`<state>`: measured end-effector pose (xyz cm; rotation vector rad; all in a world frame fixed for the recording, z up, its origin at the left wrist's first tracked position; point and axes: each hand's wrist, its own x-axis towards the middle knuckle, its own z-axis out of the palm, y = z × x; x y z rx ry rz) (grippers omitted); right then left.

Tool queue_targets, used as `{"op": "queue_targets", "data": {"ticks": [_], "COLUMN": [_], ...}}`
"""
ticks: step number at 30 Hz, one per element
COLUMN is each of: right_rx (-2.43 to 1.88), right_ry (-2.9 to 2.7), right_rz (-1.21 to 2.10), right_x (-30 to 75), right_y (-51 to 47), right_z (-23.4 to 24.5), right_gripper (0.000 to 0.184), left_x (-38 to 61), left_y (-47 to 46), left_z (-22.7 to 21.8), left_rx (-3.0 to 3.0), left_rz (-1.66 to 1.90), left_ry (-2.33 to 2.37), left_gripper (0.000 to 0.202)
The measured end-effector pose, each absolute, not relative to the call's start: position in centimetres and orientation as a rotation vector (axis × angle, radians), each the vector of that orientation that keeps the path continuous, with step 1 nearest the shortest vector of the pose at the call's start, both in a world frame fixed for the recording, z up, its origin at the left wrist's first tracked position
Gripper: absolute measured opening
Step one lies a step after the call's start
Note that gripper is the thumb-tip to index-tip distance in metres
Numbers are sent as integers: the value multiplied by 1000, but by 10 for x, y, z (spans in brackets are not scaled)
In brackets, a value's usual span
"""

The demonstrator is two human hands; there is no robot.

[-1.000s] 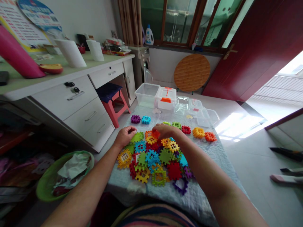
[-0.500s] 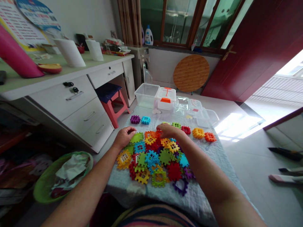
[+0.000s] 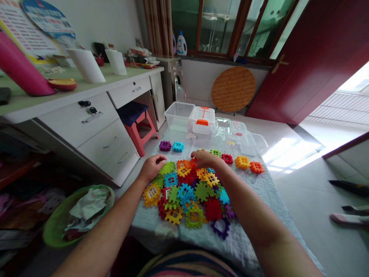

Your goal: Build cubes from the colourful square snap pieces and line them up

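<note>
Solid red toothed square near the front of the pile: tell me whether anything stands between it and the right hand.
Yellow window pieces and a solid green square lie between the right hand and the solid red square; above them, nothing visible is in the way.

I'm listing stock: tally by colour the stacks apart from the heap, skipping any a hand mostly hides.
Purple square plastic stack: 1
Blue square plastic stack: 1
Green square plastic stack: 1
Red square plastic stack: 1
Yellow square plastic stack: 1
Orange square plastic stack: 1
Total: 6
</note>
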<state>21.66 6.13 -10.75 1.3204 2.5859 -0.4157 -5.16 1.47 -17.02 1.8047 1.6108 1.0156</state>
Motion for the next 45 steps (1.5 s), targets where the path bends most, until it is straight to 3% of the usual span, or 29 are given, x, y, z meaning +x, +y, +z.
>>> {"op": "queue_targets", "data": {"ticks": [13,26,33,45], "right_rx": [1133,1198,1371,1176], "right_ry": [2739,2680,2765,2705], "right_rz": [-504,-488,-684,-463], "right_x": [204,197,228,199], "right_y": [57,57,49,60], "right_z": [-104,-107,-100,-111], "right_gripper": [53,59,54,58], "left_x": [-52,-53,-52,-51], "left_y": [14,15,15,14], "left_z": [-169,-172,-172,-170], "left_rx": [1815,1844,1855,1845], "left_rz": [1017,1011,1001,996], "left_ry": [1607,1616,1608,1610], "left_gripper": [27,27,28,27]}}
